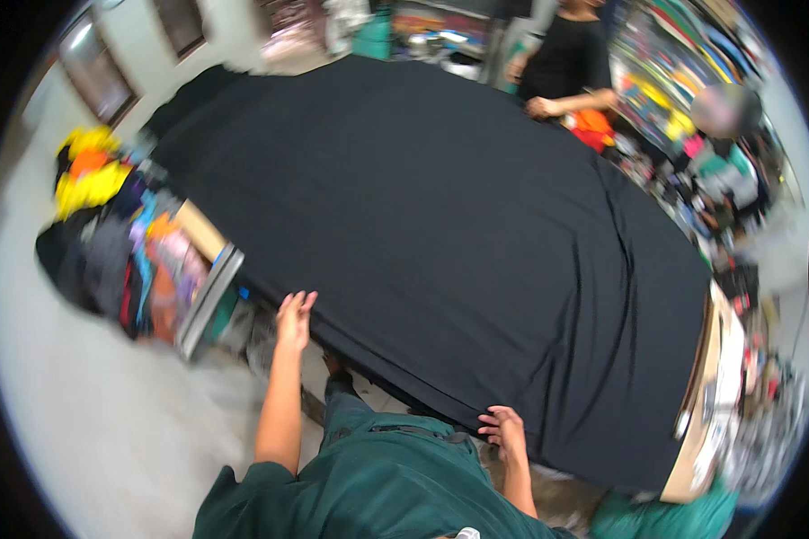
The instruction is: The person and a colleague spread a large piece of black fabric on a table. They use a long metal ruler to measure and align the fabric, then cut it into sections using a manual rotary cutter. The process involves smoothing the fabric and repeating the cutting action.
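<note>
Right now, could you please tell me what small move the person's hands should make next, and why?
Perhaps the right hand should smooth the black cloth outward: folds run through its right side, near that hand, while its middle lies flatter.

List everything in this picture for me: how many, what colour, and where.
Large spread cloth: one, black, centre
Mixed fabric pile: one, yellow, dark grey and other colours, left
Flat straight-edged bar: one, grey, cloth's left end
Flat board: one, tan, cloth's right end
Rounded bundle: one, green, lower right
Framed panes: two, brown-framed, upper left
Person in a top: one, black top, far side
Small background clutter: uncountable, many colours, upper and right
Short-sleeved shirt: one, dark green, bottom
Left hand, right hand: bare, near edge of cloth
</note>
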A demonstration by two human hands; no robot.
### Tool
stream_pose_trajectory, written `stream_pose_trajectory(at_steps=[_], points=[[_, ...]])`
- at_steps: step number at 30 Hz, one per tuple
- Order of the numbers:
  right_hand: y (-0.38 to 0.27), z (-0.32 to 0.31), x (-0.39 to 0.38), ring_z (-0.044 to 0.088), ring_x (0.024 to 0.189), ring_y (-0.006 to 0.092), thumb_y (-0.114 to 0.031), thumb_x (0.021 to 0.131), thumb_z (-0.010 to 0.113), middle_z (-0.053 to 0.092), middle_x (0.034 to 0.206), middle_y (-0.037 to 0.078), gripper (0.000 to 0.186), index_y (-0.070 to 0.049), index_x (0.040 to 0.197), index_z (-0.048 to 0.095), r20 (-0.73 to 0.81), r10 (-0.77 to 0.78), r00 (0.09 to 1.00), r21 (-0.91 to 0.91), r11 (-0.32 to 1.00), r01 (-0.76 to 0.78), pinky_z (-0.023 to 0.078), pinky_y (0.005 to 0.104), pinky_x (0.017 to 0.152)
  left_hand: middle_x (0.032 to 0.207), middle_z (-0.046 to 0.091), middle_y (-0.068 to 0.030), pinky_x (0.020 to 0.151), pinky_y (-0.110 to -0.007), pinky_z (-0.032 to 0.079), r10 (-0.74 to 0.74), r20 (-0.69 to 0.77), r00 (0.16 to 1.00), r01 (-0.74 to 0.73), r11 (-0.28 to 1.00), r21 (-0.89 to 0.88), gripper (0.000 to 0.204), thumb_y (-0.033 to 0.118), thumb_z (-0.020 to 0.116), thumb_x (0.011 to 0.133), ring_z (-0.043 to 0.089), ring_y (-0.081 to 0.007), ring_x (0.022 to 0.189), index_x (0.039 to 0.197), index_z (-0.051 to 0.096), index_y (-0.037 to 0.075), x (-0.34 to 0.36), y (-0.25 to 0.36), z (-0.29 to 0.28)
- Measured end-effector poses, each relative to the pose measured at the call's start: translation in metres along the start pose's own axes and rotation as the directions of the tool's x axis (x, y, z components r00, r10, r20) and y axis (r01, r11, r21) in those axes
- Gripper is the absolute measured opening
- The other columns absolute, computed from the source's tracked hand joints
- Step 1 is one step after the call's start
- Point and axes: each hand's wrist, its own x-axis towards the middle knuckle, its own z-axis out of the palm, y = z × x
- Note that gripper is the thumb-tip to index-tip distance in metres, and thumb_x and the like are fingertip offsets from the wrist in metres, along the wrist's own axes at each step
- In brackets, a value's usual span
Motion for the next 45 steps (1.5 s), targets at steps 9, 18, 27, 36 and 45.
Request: stream_pose_trajectory(at_steps=[9,18,27,36,45], points=[[0.055,0.011,0.055,0.067,0.062,0.0208,-0.025,0.095,0.062,0.057,0.145,0.013,0.037,-0.011,0.129,0.069,-0.729,0.182,0.66,0.569,0.698,0.436,0.046,0.0287,0.046,0.13,0.061,-0.0156,0.071,-0.02,0.063,-0.105,-0.128,0.986,0.123,0.982,0.146,0.039,0.008,0.077,0.095,0.073,-0.0308,0.114,0.124,0.054,-0.005,0.182,0.132,0.016],[0.071,0.007,0.073,0.038,0.049,0.0086,-0.016,0.1,0.064,0.061,0.073,-0.004,0.014,-0.015,0.101,0.077,-0.842,0.019,0.54,0.41,0.672,0.616,0.03,0.0271,0.044,0.081,0.06,-0.0049,0.049,-0.027,0.038,0.143,-0.015,0.99,-0.099,0.753,0.65,0.061,0.062,0.062,0.102,0.045,-0.0083,0.059,0.112,0.059,0.002,0.289,0.19,-0.011],[0.087,0.101,0.04,0.033,0.044,0.0044,-0.005,0.094,0.058,0.045,0.06,-0.008,0.021,-0.012,0.1,0.077,-0.957,0.06,0.283,0.206,0.829,0.519,0.023,0.0262,0.041,0.112,0.071,-0.0359,0.093,-0.052,0.052,0.617,0.016,0.787,-0.293,0.351,0.889,0.091,0.066,0.041,0.107,0.067,-0.0489,0.099,0.113,0.066,-0.021,0.301,0.242,-0.02],[0.127,0.114,0.053,0.04,0.049,0.0062,-0.008,0.102,0.057,0.05,0.066,-0.005,0.019,-0.012,0.108,0.075,-0.977,-0.07,0.203,0.035,0.88,0.474,0.028,0.0273,0.043,0.127,0.067,-0.0354,0.105,-0.052,0.05,0.689,-0.03,0.724,-0.046,0.092,0.995,0.073,0.052,0.036,0.11,0.064,-0.0531,0.117,0.129,0.063,-0.014,0.298,0.235,-0.081],[0.084,0.162,0.037,0.053,0.047,0.0106,-0.012,0.104,0.056,0.062,0.075,0.003,0.019,-0.008,0.112,0.072,-0.906,-0.06,0.419,0.217,0.784,0.582,0.041,0.0266,0.042,0.117,0.066,-0.0434,0.099,-0.054,0.051,0.49,0.052,0.87,-0.065,0.009,0.998,0.074,0.048,0.04,0.112,0.064,-0.0565,0.11,0.117,0.064,-0.021,0.31,0.214,-0.134]])
